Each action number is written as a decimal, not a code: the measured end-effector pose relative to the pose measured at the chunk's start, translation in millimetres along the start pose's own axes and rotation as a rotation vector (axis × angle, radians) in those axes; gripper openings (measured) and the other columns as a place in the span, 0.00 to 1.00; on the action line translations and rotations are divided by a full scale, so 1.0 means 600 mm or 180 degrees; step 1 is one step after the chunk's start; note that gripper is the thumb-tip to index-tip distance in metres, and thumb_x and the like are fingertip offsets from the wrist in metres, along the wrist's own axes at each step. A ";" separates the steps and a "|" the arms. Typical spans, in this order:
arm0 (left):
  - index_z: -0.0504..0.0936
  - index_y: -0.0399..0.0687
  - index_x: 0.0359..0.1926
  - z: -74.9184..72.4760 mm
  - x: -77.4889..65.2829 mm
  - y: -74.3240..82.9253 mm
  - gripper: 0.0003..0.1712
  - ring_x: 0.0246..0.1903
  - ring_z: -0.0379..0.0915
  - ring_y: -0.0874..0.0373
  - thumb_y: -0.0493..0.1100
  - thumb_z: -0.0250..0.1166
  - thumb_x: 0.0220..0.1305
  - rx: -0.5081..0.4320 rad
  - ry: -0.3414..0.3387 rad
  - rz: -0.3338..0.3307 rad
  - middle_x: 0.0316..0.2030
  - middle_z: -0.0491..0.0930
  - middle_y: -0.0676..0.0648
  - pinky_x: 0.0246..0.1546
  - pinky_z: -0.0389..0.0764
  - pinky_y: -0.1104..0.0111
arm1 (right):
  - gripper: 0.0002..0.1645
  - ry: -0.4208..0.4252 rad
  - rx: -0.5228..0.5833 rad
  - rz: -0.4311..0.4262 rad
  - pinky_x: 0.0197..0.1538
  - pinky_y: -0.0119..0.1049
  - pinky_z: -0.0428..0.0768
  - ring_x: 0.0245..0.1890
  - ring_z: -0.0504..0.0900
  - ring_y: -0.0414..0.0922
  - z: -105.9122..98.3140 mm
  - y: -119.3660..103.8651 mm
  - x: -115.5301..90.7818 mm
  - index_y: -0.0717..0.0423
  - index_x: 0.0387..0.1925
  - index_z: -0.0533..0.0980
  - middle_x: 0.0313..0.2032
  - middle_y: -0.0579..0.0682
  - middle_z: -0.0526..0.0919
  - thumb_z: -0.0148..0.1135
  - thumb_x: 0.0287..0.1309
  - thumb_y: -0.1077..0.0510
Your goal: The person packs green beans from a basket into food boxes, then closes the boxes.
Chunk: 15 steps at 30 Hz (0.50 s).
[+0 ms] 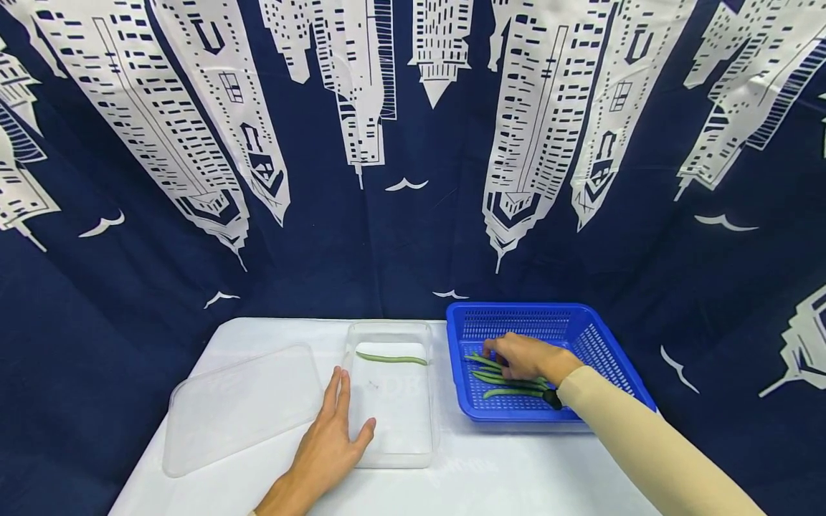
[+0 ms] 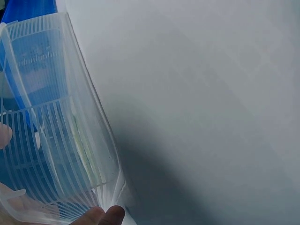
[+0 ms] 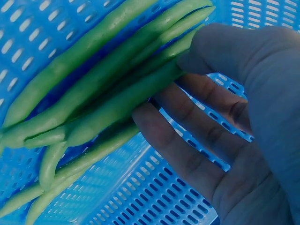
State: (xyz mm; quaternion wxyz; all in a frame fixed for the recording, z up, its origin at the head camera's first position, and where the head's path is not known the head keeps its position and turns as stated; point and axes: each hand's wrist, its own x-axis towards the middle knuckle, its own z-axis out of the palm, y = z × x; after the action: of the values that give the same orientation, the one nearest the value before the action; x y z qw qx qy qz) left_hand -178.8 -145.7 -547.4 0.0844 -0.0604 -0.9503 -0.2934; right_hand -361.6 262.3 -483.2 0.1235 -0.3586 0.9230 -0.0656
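My right hand [image 1: 525, 356] reaches into the blue basket [image 1: 548, 413] among several green beans [image 1: 513, 392]. In the right wrist view its thumb and fingers pinch the end of one green bean [image 3: 117, 105]; other beans lie alongside it. Fairly straight fingers of my left hand [image 1: 329, 444] rest at the left wall of a clear plastic container [image 1: 393, 460], the thumb over its near part. One green bean [image 1: 391, 358] lies crosswise toward the far end of that container. In the left wrist view, fingertips [image 2: 112, 215] touch the container's ribbed wall [image 2: 47, 140].
A clear flat lid [image 1: 241, 408] lies tilted on the white table [image 1: 510, 473], left of the container. Behind the table hangs a dark blue cloth [image 1: 400, 244] printed with white buildings. A black round thing [image 1: 552, 399] shows at my right wrist.
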 end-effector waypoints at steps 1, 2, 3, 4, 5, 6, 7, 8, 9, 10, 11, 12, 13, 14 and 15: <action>0.53 0.36 0.95 0.000 0.000 -0.001 0.58 0.80 0.78 0.32 0.58 0.71 0.82 -0.0001 -0.0001 0.0002 0.96 0.49 0.36 0.67 0.90 0.41 | 0.25 0.0004 0.0006 0.0010 0.50 0.45 0.93 0.40 0.89 0.42 -0.001 0.000 0.000 0.55 0.60 0.87 0.40 0.48 0.93 0.80 0.61 0.69; 0.53 0.36 0.94 0.000 0.000 -0.001 0.58 0.80 0.78 0.32 0.58 0.71 0.82 0.0000 0.0004 0.0008 0.96 0.49 0.36 0.67 0.90 0.41 | 0.25 0.0009 0.0003 0.0019 0.50 0.45 0.94 0.40 0.89 0.42 -0.001 0.000 0.000 0.55 0.60 0.88 0.40 0.48 0.93 0.79 0.62 0.69; 0.53 0.36 0.94 0.000 0.000 -0.002 0.58 0.80 0.78 0.32 0.58 0.71 0.82 0.0001 0.0013 0.0013 0.96 0.48 0.36 0.67 0.90 0.41 | 0.25 0.0013 -0.0002 0.0032 0.51 0.45 0.94 0.41 0.89 0.42 -0.002 0.000 0.000 0.55 0.60 0.88 0.40 0.48 0.93 0.79 0.62 0.69; 0.53 0.35 0.94 -0.001 0.001 -0.002 0.58 0.79 0.79 0.32 0.58 0.71 0.82 0.0004 0.0024 0.0026 0.96 0.48 0.36 0.67 0.90 0.41 | 0.25 0.0020 -0.0004 0.0045 0.51 0.46 0.94 0.41 0.89 0.42 -0.003 0.001 0.000 0.55 0.60 0.88 0.41 0.49 0.94 0.79 0.63 0.69; 0.53 0.35 0.94 -0.001 0.002 -0.003 0.58 0.79 0.79 0.32 0.58 0.71 0.82 0.0010 0.0036 0.0037 0.96 0.49 0.36 0.66 0.90 0.41 | 0.24 0.0028 -0.0018 0.0051 0.51 0.46 0.94 0.41 0.89 0.42 -0.004 0.001 0.000 0.54 0.60 0.88 0.41 0.49 0.94 0.78 0.63 0.69; 0.53 0.35 0.94 -0.001 0.002 -0.003 0.58 0.79 0.79 0.33 0.58 0.71 0.82 0.0016 0.0047 0.0043 0.96 0.49 0.36 0.66 0.90 0.42 | 0.24 0.0033 -0.0027 0.0060 0.50 0.46 0.94 0.40 0.89 0.42 -0.005 0.001 0.000 0.54 0.60 0.88 0.40 0.49 0.93 0.78 0.63 0.69; 0.53 0.35 0.94 -0.001 0.003 -0.003 0.58 0.79 0.79 0.33 0.58 0.71 0.81 0.0020 0.0056 0.0050 0.96 0.49 0.36 0.66 0.90 0.42 | 0.23 0.0041 -0.0038 0.0066 0.50 0.46 0.94 0.40 0.89 0.42 -0.006 0.001 -0.001 0.54 0.60 0.88 0.40 0.49 0.93 0.78 0.64 0.69; 0.53 0.35 0.94 -0.001 0.004 -0.003 0.58 0.79 0.79 0.34 0.58 0.71 0.81 0.0023 0.0064 0.0056 0.96 0.49 0.36 0.66 0.90 0.42 | 0.23 0.0048 -0.0049 0.0077 0.49 0.45 0.94 0.40 0.88 0.41 -0.006 0.001 -0.001 0.54 0.59 0.89 0.40 0.48 0.93 0.78 0.64 0.69; 0.53 0.36 0.94 -0.001 0.004 -0.004 0.58 0.79 0.79 0.34 0.58 0.71 0.81 0.0021 0.0064 0.0060 0.95 0.50 0.36 0.66 0.90 0.42 | 0.23 0.0050 -0.0053 0.0086 0.49 0.45 0.93 0.39 0.87 0.41 -0.007 0.002 -0.001 0.53 0.59 0.89 0.40 0.48 0.93 0.78 0.65 0.69; 0.53 0.36 0.94 -0.001 0.004 -0.004 0.58 0.79 0.79 0.34 0.58 0.71 0.81 0.0026 0.0059 0.0062 0.95 0.50 0.36 0.66 0.90 0.42 | 0.23 0.0068 -0.0063 0.0081 0.47 0.44 0.93 0.38 0.87 0.40 -0.007 0.002 -0.001 0.53 0.59 0.89 0.40 0.48 0.92 0.78 0.64 0.69; 0.53 0.36 0.94 -0.001 0.004 -0.004 0.58 0.79 0.79 0.34 0.58 0.71 0.81 0.0026 0.0054 0.0058 0.95 0.50 0.36 0.66 0.90 0.42 | 0.23 0.0081 -0.0069 0.0093 0.47 0.44 0.93 0.38 0.86 0.40 -0.008 0.002 -0.001 0.53 0.59 0.89 0.40 0.48 0.92 0.78 0.64 0.69; 0.52 0.36 0.94 -0.001 0.004 -0.004 0.58 0.79 0.79 0.34 0.58 0.71 0.81 0.0029 0.0048 0.0053 0.95 0.50 0.36 0.66 0.90 0.42 | 0.23 0.0094 -0.0070 0.0108 0.46 0.43 0.92 0.38 0.86 0.40 -0.008 0.002 -0.001 0.52 0.59 0.89 0.40 0.47 0.92 0.78 0.65 0.68; 0.53 0.35 0.94 0.000 0.004 -0.004 0.58 0.79 0.80 0.34 0.58 0.71 0.81 0.0029 0.0047 0.0050 0.95 0.50 0.36 0.66 0.90 0.42 | 0.23 0.0114 -0.0069 0.0122 0.45 0.43 0.91 0.38 0.85 0.40 -0.009 0.001 -0.001 0.51 0.59 0.89 0.40 0.47 0.92 0.77 0.65 0.68; 0.53 0.35 0.94 0.000 0.003 -0.004 0.58 0.79 0.80 0.34 0.58 0.71 0.81 0.0030 0.0044 0.0042 0.95 0.50 0.36 0.65 0.91 0.42 | 0.23 0.0126 -0.0066 0.0132 0.45 0.43 0.91 0.38 0.85 0.40 -0.010 0.001 -0.001 0.51 0.60 0.89 0.40 0.47 0.91 0.77 0.65 0.68; 0.53 0.35 0.94 0.000 0.002 -0.005 0.58 0.79 0.80 0.34 0.58 0.71 0.81 0.0031 0.0041 0.0034 0.95 0.50 0.36 0.65 0.91 0.42 | 0.24 0.0138 -0.0063 0.0144 0.44 0.42 0.91 0.38 0.84 0.39 -0.011 0.000 -0.001 0.50 0.61 0.88 0.40 0.46 0.91 0.76 0.65 0.68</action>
State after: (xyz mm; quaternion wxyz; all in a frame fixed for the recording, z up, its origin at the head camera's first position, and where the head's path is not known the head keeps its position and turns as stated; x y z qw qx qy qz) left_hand -180.5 -148.0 -548.5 0.0923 -0.0632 -0.9509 -0.2887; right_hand -363.3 263.0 -476.7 0.1013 -0.3374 0.9339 -0.0614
